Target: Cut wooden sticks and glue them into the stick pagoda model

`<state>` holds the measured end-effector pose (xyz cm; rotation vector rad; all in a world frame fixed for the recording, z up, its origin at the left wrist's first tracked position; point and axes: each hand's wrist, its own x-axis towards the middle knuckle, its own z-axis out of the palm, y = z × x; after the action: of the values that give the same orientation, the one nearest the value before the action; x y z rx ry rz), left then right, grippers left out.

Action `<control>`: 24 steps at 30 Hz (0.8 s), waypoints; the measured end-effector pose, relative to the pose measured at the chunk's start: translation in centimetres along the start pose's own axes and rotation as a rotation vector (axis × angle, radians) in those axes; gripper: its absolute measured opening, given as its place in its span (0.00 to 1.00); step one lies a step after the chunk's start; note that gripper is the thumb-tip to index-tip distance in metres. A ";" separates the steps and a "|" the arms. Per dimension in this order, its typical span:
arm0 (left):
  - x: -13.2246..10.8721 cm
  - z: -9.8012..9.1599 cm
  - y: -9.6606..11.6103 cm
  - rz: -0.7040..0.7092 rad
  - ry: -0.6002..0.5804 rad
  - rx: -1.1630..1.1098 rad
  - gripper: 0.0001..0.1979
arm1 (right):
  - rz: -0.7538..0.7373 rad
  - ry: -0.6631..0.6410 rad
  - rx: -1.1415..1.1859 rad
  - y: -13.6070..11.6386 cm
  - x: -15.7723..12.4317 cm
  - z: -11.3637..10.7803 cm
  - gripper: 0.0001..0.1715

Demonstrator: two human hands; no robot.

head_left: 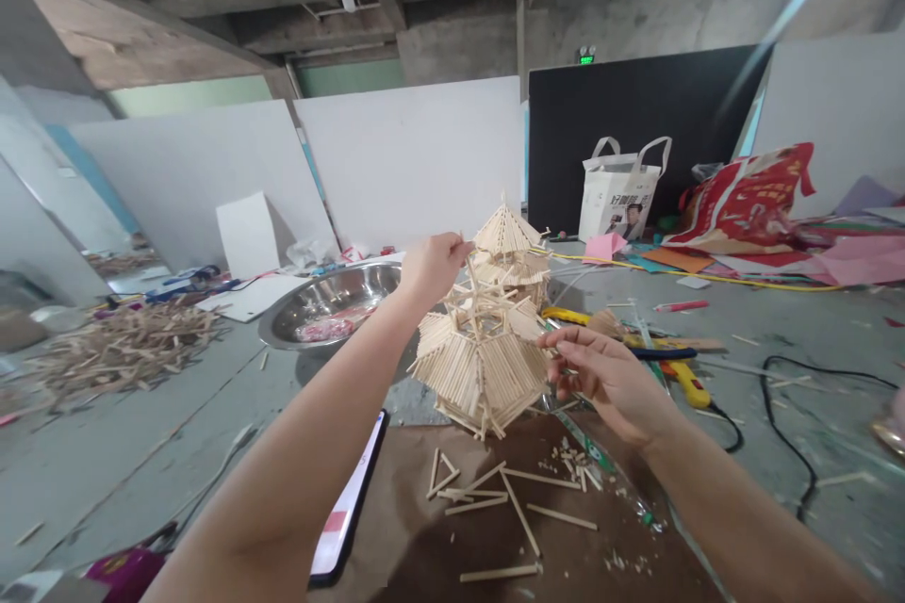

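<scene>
A tiered pagoda model (487, 330) built of thin wooden sticks stands at the far edge of a brown board (452, 537). My left hand (431, 266) is closed, its fingertips pinched on the edge of the model's upper tier. My right hand (600, 375) hovers at the right side of the lower roof, fingers curled loosely, thumb and forefinger close together near the roof edge. Whether they hold a stick is unclear. Loose sticks (495, 490) lie scattered on the board in front of the model.
A steel basin (332, 301) sits behind my left arm, a heap of wooden sticks (127, 349) at far left. A phone (350, 499) lies beside the board. A yellow glue gun (682, 377) with black cable (798, 433), a white tote bag (622, 193) and coloured paper (778, 245) are at right.
</scene>
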<state>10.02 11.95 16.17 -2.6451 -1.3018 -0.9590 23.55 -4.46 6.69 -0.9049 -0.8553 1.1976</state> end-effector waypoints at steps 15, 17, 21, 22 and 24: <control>0.1 1.2 -0.3 0.072 -0.140 -0.051 0.12 | -0.003 -0.007 -0.076 -0.3 -0.1 -0.3 0.10; 0.0 1.4 -0.5 0.075 -0.153 -0.062 0.12 | 0.000 -0.007 -0.076 -0.2 -0.1 -0.3 0.10; -0.1 1.6 -0.7 0.100 -0.181 -0.084 0.10 | 0.007 -0.013 -0.085 -0.1 0.0 -0.4 0.10; -0.1 1.7 -0.8 0.105 -0.189 -0.084 0.09 | 0.006 -0.013 -0.090 -0.1 0.0 -0.4 0.10; -0.1 1.9 -1.0 0.111 -0.211 -0.082 0.08 | 0.006 -0.012 -0.101 -0.1 0.0 -0.5 0.10</control>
<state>10.22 13.03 14.39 -2.9139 -1.1580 -0.7512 24.03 -4.53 6.59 -0.9836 -0.9293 1.1746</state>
